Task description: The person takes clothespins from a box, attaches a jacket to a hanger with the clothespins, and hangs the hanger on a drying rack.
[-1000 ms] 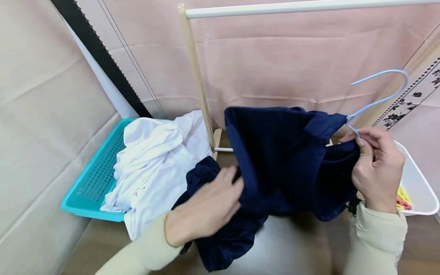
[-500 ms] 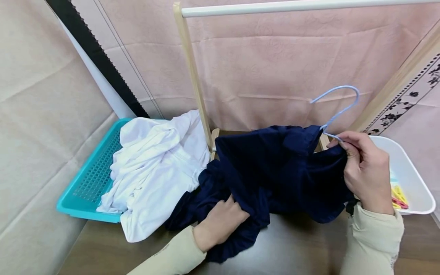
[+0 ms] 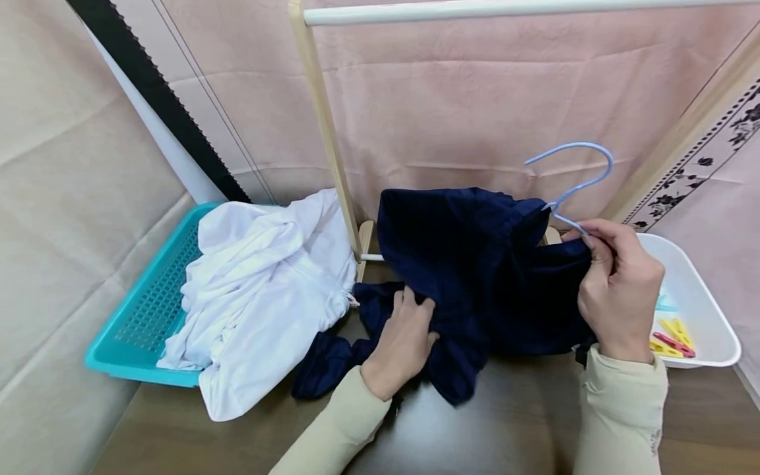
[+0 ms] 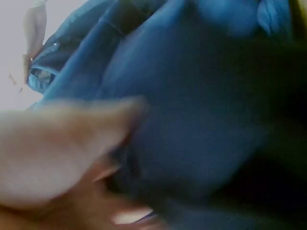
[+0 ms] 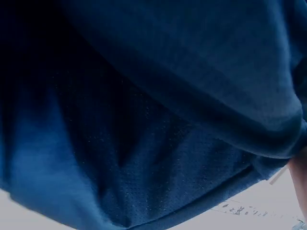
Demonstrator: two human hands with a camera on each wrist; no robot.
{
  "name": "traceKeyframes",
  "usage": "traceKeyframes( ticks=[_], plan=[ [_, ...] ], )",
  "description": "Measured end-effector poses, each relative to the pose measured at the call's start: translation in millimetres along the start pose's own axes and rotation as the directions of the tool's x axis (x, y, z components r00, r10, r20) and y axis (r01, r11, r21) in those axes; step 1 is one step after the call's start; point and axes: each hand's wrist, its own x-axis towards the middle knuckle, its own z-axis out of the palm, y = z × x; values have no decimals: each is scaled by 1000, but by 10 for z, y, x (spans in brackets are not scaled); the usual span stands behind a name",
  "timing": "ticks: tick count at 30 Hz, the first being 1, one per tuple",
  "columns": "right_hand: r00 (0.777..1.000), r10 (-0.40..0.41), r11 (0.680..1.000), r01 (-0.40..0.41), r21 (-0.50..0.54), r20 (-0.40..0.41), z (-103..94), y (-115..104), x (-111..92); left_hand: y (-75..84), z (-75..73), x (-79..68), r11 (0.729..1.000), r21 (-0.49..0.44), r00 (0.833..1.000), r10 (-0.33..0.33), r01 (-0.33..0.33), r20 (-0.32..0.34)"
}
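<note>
Right hand [image 3: 620,287] pinches the lower wire of a blue hanger [image 3: 578,144] and the edge of a navy garment [image 3: 475,264], right of centre; left hand [image 3: 400,343] has its fingers on the garment's folds at centre, though blur hides whether they grip. At left, a teal basket [image 3: 139,373] holds white cloth [image 3: 267,284], heaped above its sides and spilling over its front right edge. At right, a white tub [image 3: 703,310] holds yellow and red clothespins [image 3: 673,344] and a small pale-blue item. Hanger's hook arches upward, its free tip pointing left; the garment spans the middle of the frame, its long axis running from the right hand toward the lower left, where 1 folded part lies near the white cloth. A pale post [image 3: 325,132] stands between basket and garment. Pink cloth [image 3: 475,125] shows between the hook and the white rail [image 3: 505,9] at the top edge. Wood-grained bench [image 3: 510,422] shows at lower centre, between the 2 sleeves.
</note>
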Motion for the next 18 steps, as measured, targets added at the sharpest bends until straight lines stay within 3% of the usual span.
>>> traceKeyframes(
  ticks=[2,4,5,6,7,8,9,10,11,13,14,16,18],
  plan=[
    [1000,-6,1000,6,-3,-6,1,22,-8,12,-56,-46,996,86,982,-21,5,188],
    [1000,-15,1000,15,-2,-7,0,6,-9,14,-220,-84,991,131,943,-47,3,331],
    [1000,-22,1000,22,2,-5,4,-9,-7,10,-334,-107,991,134,931,-51,3,361],
    [1000,-30,1000,30,10,1,9,-26,-5,5,-462,-127,994,113,931,-51,10,360],
    [999,-40,999,40,18,8,16,-43,-4,-3,-587,-145,997,76,946,-45,22,322],
    [999,-51,999,50,21,14,27,-70,-3,-18,-694,-154,999,24,970,-29,24,243],
    [998,-67,998,66,25,24,38,-74,-6,-33,-790,-149,998,-54,992,-5,12,128],
    [996,-82,996,81,31,39,49,-75,-11,-51,-854,-130,991,-130,1000,21,-22,-14],
    [994,-96,995,94,36,53,62,-73,-19,-68,-900,-103,980,-184,986,52,-81,-160],
    [989,-122,992,118,48,81,85,-71,-41,-108,-920,-12,954,-228,919,95,-194,-383],
    [986,-133,990,128,53,97,94,-70,-52,-130,-912,42,946,-223,884,111,-234,-454],
    [979,-149,988,141,67,136,106,-73,-76,-178,-885,142,944,-197,844,127,-264,-521],
    [972,-160,986,150,71,174,115,-81,-91,-236,-851,202,950,-167,831,136,-264,-540]
  ],
)
